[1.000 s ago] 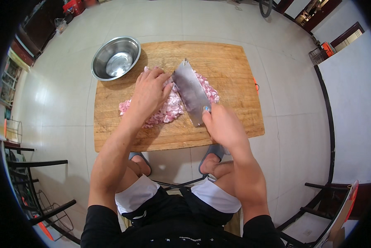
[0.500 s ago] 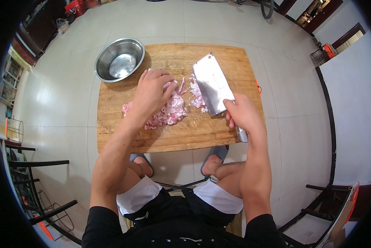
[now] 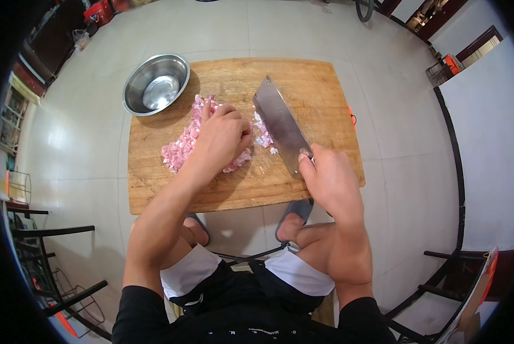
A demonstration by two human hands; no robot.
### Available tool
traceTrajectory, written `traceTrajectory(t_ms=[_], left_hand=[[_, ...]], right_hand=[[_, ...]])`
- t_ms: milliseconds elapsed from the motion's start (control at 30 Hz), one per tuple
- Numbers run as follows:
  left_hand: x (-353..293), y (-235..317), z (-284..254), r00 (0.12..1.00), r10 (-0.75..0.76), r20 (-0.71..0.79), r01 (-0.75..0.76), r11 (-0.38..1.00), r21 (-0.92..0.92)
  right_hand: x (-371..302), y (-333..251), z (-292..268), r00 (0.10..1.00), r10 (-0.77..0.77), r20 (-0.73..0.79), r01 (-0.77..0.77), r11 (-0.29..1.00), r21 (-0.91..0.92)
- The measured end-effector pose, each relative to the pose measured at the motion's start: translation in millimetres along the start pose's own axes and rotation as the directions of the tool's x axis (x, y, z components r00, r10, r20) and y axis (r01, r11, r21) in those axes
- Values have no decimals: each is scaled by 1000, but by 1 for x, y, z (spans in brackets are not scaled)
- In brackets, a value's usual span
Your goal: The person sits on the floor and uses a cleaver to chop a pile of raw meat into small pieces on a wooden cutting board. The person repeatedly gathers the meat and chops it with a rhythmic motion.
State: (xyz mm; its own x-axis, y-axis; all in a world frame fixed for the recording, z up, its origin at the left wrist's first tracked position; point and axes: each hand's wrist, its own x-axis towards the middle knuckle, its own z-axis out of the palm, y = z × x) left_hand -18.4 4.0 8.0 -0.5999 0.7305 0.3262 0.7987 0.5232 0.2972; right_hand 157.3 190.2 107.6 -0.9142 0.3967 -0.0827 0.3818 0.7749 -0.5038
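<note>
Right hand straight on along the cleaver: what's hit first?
Looks free as far as the picture shows: ahead of the cleaver in the right hand is bare wood of the cutting board, up to its far edge. Blade height is unclear.

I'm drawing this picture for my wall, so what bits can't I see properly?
All of these are in the head view:
The meat under the left hand: the hand covers it.
The handle of the knife: the right hand is wrapped around it.
Whatever is right beneath the board: the board itself hides it.
The rest of the dark wheel: the picture's top edge cuts it off.
</note>
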Motion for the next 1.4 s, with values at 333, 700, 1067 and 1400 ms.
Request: traceTrajectory(t_ms=[333, 700, 1067, 1400], left_hand=[[-7, 11, 1, 996, -34, -77, 34, 999, 4], [-9, 6, 2, 994, -13, 112, 23, 996, -81], [-7, 7, 7, 986, -47, -163, 26, 992, -126], [-10, -2, -15, 999, -19, -51, 18, 1000, -22]], right_hand=[[-14, -14, 0, 973, 24, 229, 13, 987, -162], [31, -36, 36, 986, -111, 127, 126, 985, -117], [57, 28, 22, 946, 163, 280, -287, 823, 491], [4, 5, -1, 951, 30, 308, -157, 904, 399]])
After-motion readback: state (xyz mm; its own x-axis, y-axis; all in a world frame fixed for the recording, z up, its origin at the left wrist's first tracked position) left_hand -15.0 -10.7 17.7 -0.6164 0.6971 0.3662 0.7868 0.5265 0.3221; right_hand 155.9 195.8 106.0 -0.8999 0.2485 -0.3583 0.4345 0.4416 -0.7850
